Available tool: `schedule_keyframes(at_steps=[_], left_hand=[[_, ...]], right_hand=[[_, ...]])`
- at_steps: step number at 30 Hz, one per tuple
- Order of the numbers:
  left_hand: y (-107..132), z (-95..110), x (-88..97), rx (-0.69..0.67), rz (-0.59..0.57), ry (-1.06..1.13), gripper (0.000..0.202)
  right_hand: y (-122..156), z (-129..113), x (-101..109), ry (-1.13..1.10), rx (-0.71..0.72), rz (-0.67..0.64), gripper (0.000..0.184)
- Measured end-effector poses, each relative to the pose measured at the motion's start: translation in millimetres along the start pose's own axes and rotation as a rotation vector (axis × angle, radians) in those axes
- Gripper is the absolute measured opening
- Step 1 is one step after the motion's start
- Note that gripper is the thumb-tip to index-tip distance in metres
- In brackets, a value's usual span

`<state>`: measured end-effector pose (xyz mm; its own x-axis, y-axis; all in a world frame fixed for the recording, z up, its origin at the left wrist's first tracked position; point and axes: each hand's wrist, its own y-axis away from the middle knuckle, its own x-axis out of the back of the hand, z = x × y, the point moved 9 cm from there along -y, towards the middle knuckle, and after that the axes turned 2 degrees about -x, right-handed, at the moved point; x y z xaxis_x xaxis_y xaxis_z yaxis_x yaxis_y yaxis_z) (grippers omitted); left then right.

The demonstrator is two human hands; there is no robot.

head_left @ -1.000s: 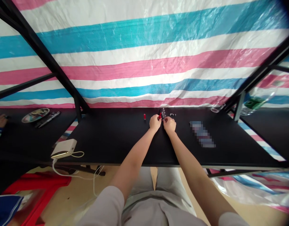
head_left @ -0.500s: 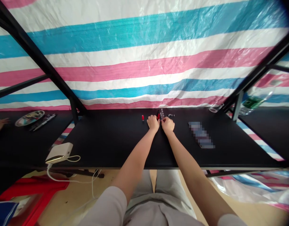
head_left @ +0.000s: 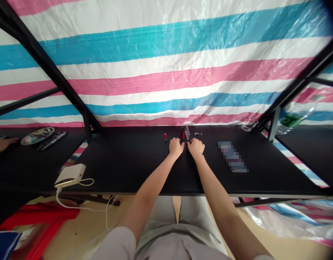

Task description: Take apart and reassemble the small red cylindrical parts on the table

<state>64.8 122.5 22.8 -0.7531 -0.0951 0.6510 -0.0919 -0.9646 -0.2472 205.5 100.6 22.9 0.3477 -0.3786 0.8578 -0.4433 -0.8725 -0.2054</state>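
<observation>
On the black table (head_left: 145, 173) my left hand (head_left: 176, 147) rests palm down. Its fingers curve forward and its thumb stands apart, with nothing visible in it. My right hand (head_left: 196, 147) lies opposite, loosely bent, thumb towards the left one; I see nothing in it either. Just beyond the gap between them stand a small red and black piece (head_left: 183, 135) and a close row of small clear and silvery pieces (head_left: 187, 133). A lone small red piece (head_left: 165, 137) stands left of my left hand. Several tiny shiny bits (head_left: 198, 134) lie beyond my right hand.
A blurred-out phone-shaped object (head_left: 233, 157) lies to the right. At left front sits a white box (head_left: 71, 175) with cables. A clear cup (head_left: 249, 125) and a plastic bottle (head_left: 289, 121) are at the right. Another person's hand (head_left: 4, 143) shows near a metal dish (head_left: 38, 136).
Both my hands have drawn back towards me from the small pieces and moved slightly apart. The red piece and the clear row now show more fully.
</observation>
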Motion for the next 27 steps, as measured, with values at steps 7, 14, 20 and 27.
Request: schedule_keyframes(at_steps=[7,14,20,27], left_hand=[[21,-49,52.4,0.224,0.385,0.625,0.052],[5,-63,38.6,0.361,0.174,1.059,0.055],[24,-61,37.7,0.355,0.142,1.173,0.027],[39,-57,39.2,0.309,0.128,1.170,0.035]], right_hand=[[31,-41,6,-0.306,0.222,0.075,0.020],[56,-64,4,-0.295,0.463,0.128,0.022],[63,-73,2,-0.278,0.572,0.089,0.024],[71,-82,2,-0.308,0.667,0.042,0.032]])
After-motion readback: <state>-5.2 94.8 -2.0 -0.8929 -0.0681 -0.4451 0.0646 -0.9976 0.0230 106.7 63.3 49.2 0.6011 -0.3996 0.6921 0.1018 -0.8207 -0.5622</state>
